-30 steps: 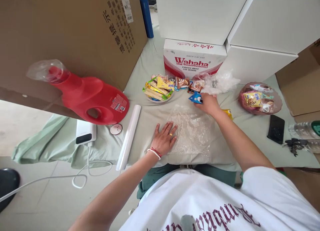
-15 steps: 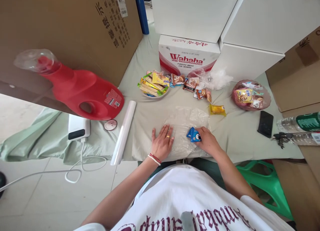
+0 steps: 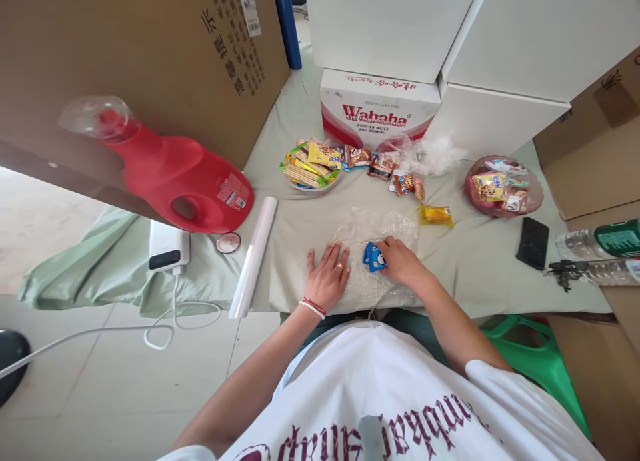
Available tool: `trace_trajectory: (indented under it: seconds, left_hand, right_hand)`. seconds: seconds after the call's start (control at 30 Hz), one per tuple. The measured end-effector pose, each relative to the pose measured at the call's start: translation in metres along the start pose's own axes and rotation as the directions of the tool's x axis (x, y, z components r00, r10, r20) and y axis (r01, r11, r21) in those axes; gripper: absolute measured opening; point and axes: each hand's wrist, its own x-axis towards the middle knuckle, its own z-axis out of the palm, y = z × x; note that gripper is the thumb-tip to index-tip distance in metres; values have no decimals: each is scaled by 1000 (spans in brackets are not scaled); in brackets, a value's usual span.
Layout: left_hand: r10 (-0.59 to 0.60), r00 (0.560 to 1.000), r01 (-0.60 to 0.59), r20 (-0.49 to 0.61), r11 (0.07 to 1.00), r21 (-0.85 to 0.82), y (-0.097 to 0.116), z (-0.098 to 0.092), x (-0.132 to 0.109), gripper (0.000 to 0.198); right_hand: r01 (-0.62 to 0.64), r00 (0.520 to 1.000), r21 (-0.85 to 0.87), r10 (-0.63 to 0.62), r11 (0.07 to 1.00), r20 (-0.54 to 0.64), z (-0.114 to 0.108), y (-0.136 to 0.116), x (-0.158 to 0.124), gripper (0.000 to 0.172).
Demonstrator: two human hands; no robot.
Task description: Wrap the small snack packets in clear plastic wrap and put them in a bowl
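From where I'm standing, one crinkled plastic sheet [image 3: 357, 231] is the clock's centre: the left hand [image 3: 327, 274] presses flat at nine, fingers spread, while the right hand's [image 3: 397, 262] fingertips pinch blue packaging [image 3: 374, 258] over the middle — one packet or two, I can't tell behind that hand. Two snack bowls: clear [image 3: 309, 190] at eleven, pink [image 3: 536, 189] at two, with one yellow packet [image 3: 437, 215] nearer. One carton [image 3: 377, 118] blocks twelve; one white roll [image 3: 254, 258] lies at nine, one red jug [image 3: 193, 181] at ten, two bottles [image 3: 617, 240] at three — beyond one phone [image 3: 533, 243].
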Motion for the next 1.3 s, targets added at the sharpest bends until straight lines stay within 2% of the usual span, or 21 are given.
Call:
trace_trajectory:
  seconds: [0.1, 0.17, 0.27, 0.37, 0.47, 0.6, 0.7, 0.8, 0.93, 1.07, 1.2, 1.3]
  left_hand:
    - [7, 1000, -7, -11, 1000, -3, 0, 0, -1, 51]
    - [10, 1000, -10, -17, 1000, -6, -1, 1, -1, 51]
    - [12, 1000, -13, -25, 1000, -11, -1, 1, 0, 51]
    - [14, 999, -14, -31, 1000, -15, 0, 1, 0, 51]
    - [14, 999, -15, -34, 1000, -16, 0, 1, 0, 51]
    - [12, 1000, -13, -24, 1000, -24, 1, -1, 0, 51]
    - [11, 1000, -12, -21, 1000, -26, 0, -1, -1, 51]
    - [7, 1000, -7, -22, 1000, -27, 0, 0, -1, 52]
    - [-5, 1000, 5, -22, 999, -41, -2, 2, -1, 56]
    - [-12, 1000, 11, -22, 999, -49, -1, 2, -1, 58]
    - [-11, 1000, 10, -19, 999, -48, -1, 1, -1, 57]
    - [-3, 1000, 2, -18, 999, -44, -2, 2, -1, 56]
  right_hand:
    - [37, 999, 126, -38, 991, 4, 6, 15, -2, 64]
    - [9, 1000, 170, -10, 985, 4, 5, 25, -9, 63]
    - [-94, 995, 142, 98, 985, -21, -3, 31, -20, 54]
    - [-182, 980, 85, 188, 980, -61, -10, 27, -25, 49]
    - [-211, 975, 44, 214, 976, -63, -13, 23, -23, 46]
    - [-208, 971, 90, 217, 974, -99, -16, 29, -19, 43]
    - [-292, 943, 79, 300, 953, -141, -19, 33, -20, 42]
    - [-367, 924, -5, 364, 930, -117, -19, 25, -21, 43]
    - [-301, 951, -80, 293, 950, -97, -9, 8, -16, 45]
    - [-281, 959, -80, 276, 956, -71, -2, 9, -12, 38]
    - [-296, 953, -51, 291, 954, -86, -11, 20, -18, 37]
    - [-276, 957, -28, 271, 961, -107, -22, 20, -23, 40]
